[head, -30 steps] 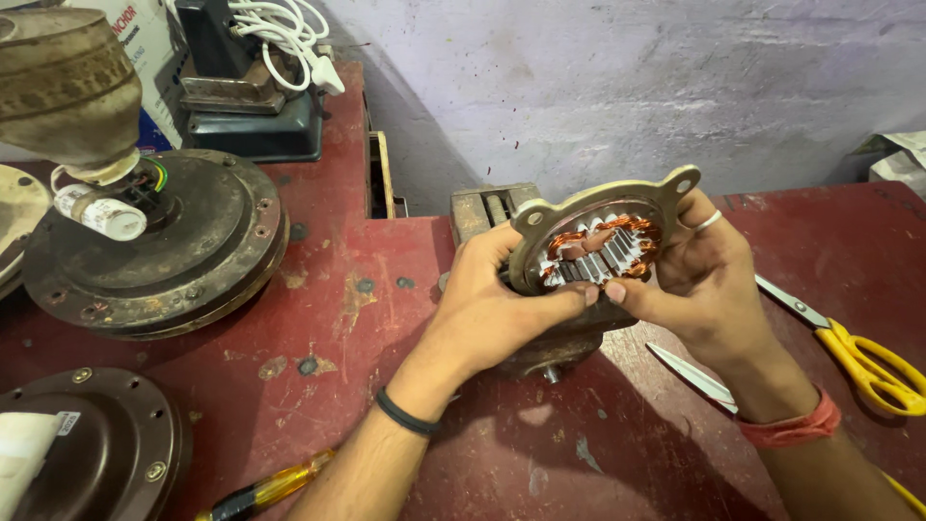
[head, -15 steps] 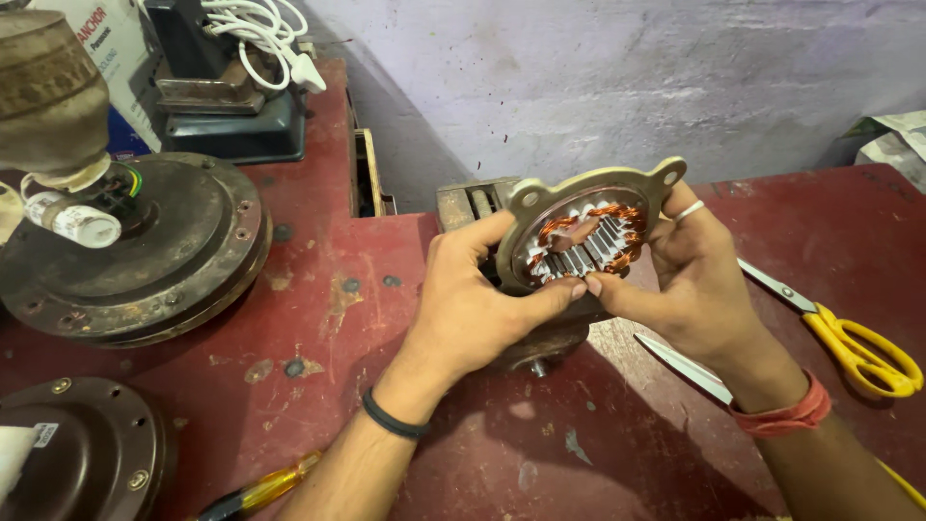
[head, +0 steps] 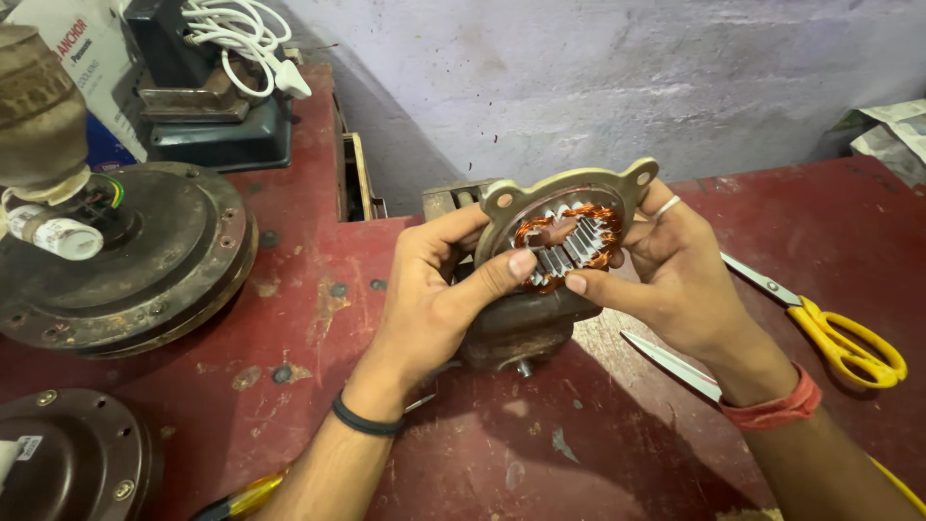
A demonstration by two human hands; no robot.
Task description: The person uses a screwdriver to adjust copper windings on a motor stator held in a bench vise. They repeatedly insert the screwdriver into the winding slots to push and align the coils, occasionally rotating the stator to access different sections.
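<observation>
A single head-worn camera looks steeply down and forward onto the red worktop (head: 675, 463), facing a grey wall (head: 598, 87). It sits close above both forearms.

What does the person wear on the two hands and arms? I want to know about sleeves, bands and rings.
Both forearms are bare, with no sleeves and no gloves. The left hand has a thin black band around the wrist. The right hand has a thicker red-orange thread band around the wrist and a slim silver-coloured ring on one finger.
</observation>
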